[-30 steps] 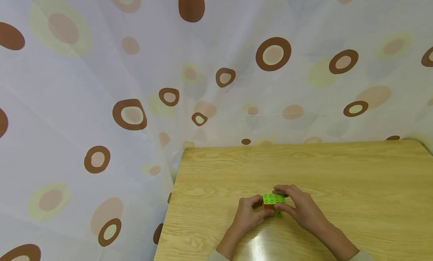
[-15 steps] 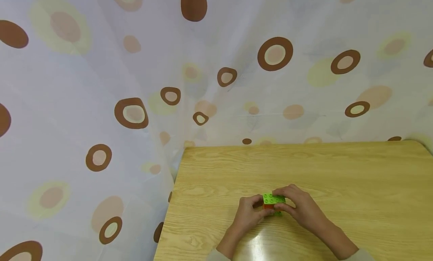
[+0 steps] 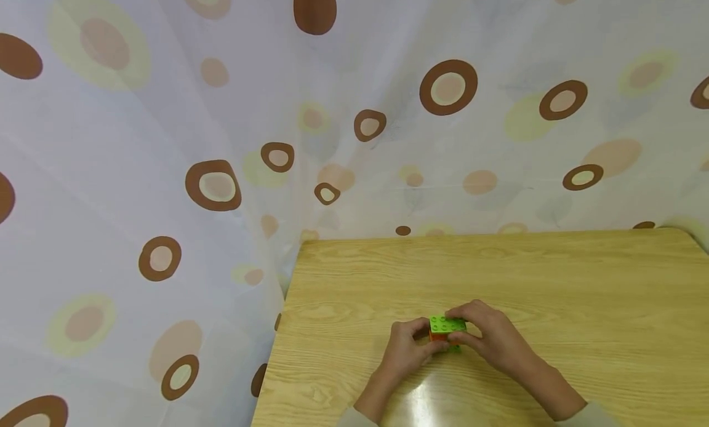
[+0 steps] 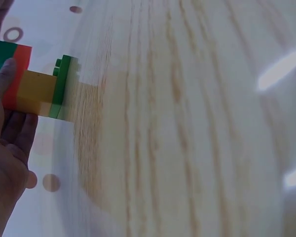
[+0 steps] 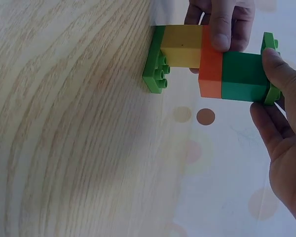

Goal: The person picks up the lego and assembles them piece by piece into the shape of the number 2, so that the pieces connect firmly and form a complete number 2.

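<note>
A small tower of toy building bricks stands on the table between both hands. From the bottom, the right wrist view shows a green base plate (image 5: 153, 64), a yellow brick (image 5: 180, 47), an orange brick (image 5: 210, 76), a dark green brick (image 5: 242, 76) and a light green plate (image 5: 272, 94) on top. My left hand (image 3: 408, 350) grips the tower around the orange brick, thumb in front and fingers behind. My right hand (image 3: 498, 344) pinches the top plate between thumb and fingers, covering its right-hand studs in the head view.
The wood-grain table (image 3: 354, 279) reaches back to a hanging sheet (image 3: 498, 138) printed with brown and yellow ovals. This sheet also runs along the table's left edge. A bright reflection lies on the tabletop near the left forearm.
My right fingers have slid left across the top plate since a second ago and cover more of its studs. My left hand keeps its hold on the tower.
</note>
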`<control>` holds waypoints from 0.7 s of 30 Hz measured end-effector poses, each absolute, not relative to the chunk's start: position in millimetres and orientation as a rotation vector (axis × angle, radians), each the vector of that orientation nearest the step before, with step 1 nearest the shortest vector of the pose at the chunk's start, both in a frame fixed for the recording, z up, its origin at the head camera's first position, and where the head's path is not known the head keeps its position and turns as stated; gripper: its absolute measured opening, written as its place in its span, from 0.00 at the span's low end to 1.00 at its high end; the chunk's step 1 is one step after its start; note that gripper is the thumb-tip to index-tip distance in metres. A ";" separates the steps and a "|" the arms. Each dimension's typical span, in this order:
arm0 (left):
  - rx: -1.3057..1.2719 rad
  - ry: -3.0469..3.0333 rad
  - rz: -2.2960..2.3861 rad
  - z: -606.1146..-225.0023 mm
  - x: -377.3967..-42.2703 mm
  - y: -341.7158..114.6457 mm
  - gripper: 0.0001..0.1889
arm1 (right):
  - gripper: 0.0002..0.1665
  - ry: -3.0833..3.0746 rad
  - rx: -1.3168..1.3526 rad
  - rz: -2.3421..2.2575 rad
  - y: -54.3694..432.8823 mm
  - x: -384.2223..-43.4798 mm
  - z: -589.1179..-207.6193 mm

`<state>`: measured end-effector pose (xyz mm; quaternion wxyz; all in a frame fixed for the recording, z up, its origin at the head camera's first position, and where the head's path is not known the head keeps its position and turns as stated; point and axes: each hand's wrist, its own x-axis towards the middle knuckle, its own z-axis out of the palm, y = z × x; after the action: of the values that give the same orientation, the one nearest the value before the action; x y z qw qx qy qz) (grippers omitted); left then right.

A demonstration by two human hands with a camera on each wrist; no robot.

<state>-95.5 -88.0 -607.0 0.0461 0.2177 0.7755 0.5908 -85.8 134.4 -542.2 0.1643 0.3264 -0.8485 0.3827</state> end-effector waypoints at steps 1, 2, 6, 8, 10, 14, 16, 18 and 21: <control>0.667 2.366 1.805 -607.0 -95.4 -88.2 0.19 | 0.30 -2.422 0.923 1.090 134.0 -85.6 -543.0; 0.670 2.366 1.803 -607.2 -95.2 -88.4 0.19 | 0.30 -2.423 0.919 1.091 133.8 -85.6 -543.5; 0.669 2.364 1.796 -607.5 -94.1 -88.3 0.18 | 0.30 -2.416 0.928 1.099 135.0 -85.2 -543.3; 0.667 2.360 1.791 -607.6 -93.8 -88.4 0.17 | 0.31 -2.402 0.942 1.115 136.1 -84.9 -542.3; 0.660 2.360 1.789 -607.5 -93.6 -88.6 0.17 | 0.32 -2.389 0.953 1.135 136.8 -84.5 -541.9; 0.652 2.366 1.791 -606.7 -93.7 -89.4 0.16 | 0.31 -2.389 0.933 1.153 136.7 -83.2 -542.2; 0.653 2.364 1.792 -606.2 -93.9 -89.5 0.16 | 0.31 -2.403 0.894 1.158 136.3 -82.3 -543.0; 0.658 2.359 1.792 -605.9 -94.1 -89.5 0.16 | 0.30 -2.422 0.838 1.163 136.0 -81.0 -543.8; 0.667 2.355 1.791 -605.8 -94.6 -89.5 0.16 | 0.30 -2.436 0.780 1.174 135.0 -79.9 -544.7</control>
<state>-94.6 -89.5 -605.8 0.0544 0.2197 0.7752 0.5897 -79.9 135.0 -544.7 0.1628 0.2733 -0.8541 0.4115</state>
